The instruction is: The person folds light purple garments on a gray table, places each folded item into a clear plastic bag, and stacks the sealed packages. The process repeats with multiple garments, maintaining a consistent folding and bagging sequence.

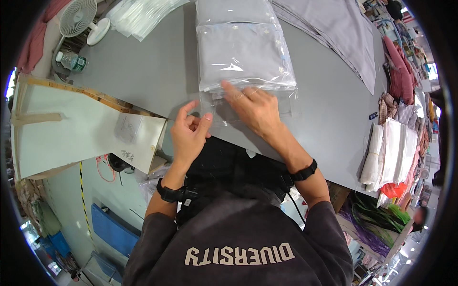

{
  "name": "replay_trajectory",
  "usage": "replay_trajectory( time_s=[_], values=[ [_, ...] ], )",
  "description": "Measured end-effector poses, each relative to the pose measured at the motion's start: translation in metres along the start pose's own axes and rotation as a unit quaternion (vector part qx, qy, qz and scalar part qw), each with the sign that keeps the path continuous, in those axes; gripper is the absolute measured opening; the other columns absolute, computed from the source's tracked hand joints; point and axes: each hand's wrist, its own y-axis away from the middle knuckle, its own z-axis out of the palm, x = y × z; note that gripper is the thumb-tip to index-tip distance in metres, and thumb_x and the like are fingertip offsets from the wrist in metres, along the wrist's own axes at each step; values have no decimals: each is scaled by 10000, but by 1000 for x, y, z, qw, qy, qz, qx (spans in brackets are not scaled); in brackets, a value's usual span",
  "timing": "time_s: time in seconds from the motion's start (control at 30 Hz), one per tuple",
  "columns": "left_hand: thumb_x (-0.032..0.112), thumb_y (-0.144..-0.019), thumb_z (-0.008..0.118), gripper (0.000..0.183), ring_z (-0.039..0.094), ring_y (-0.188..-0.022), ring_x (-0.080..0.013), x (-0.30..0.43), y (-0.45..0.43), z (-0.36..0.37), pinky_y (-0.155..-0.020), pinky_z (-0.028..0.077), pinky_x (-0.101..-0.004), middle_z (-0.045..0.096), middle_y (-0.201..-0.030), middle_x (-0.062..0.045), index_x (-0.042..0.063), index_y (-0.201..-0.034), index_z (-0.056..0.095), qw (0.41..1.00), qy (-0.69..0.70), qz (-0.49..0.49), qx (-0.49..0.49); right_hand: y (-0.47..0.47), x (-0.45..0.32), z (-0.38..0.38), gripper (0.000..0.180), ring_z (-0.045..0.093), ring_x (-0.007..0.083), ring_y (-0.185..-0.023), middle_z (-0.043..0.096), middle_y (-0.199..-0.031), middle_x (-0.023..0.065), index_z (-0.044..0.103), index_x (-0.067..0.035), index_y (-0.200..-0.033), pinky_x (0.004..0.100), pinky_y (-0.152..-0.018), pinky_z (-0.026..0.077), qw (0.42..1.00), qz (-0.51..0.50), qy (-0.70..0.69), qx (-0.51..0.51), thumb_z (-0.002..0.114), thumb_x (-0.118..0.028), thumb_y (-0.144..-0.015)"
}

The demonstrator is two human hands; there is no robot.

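Note:
A clear plastic zip bag [247,50] lies on the grey table, with folded light grey fabric inside it. Small pale flower shapes show along its right side. Its closure strip runs across the near end, and a transparent flap [282,103] extends from there towards me. My right hand [252,107] is over the flap, fingertips at the closure strip; the fingers are blurred, so any grip is unclear. At the flap's near left corner is my left hand [191,128], index finger and thumb apart, the other fingers curled. Whether its thumb touches the plastic cannot be told.
Grey cloth [332,32] covers the table's far right. Clear plastic sleeves [143,16], a white fan [78,18] and a bottle [71,61] are at far left. Bundled white sleeves [391,153] lie at right. A white board structure [78,125] adjoins the table's left edge.

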Motion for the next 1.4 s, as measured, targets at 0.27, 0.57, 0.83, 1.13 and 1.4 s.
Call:
replay_trajectory(
  time_s=[0.27,0.57,0.83,1.13,1.4],
  values=[
    [291,-1043,649,349,621,-526,-103,8,3,-6,-448,444,-230,688,-705,-72,-47,-1024,736,985,-20,-130,-111,37,-40,8,200,686,284,-727,694,-950,56,739,-104,-1069,391,-629,561,949,155,-245,-122,805,-113,-880],
    [281,-1077,574,389,592,-485,-109,11,-1,-1,-417,407,-237,663,-662,-71,-31,-897,719,989,-31,-112,-96,24,-57,13,173,673,339,-864,597,-966,158,591,-22,-931,439,-665,573,971,100,-126,-178,690,-12,-789],
    [289,-1074,587,370,586,-501,-89,5,-9,-16,-476,425,-240,671,-669,-56,-28,-992,760,990,-61,-94,-81,110,51,-150,173,703,349,-815,675,-913,118,645,-75,-926,446,-706,563,912,223,-151,-311,670,18,-782],
    [353,-1125,489,533,631,-1212,-231,15,-56,-25,-933,524,-335,606,-1430,-182,-2,-1520,522,999,4,38,-23,116,162,-193,246,733,225,-1026,766,-1173,125,729,-63,-1228,358,-925,573,929,368,-26,-11,722,-173,-1008],
    [420,-1141,409,632,447,-1482,-312,26,-73,22,-1189,356,-365,469,-1604,-215,-17,-1597,384,990,-96,73,-78,12,88,-49,587,726,255,-1030,768,-1102,177,700,70,-1274,356,-913,559,875,425,-231,-17,779,-420,-961]
  ],
)
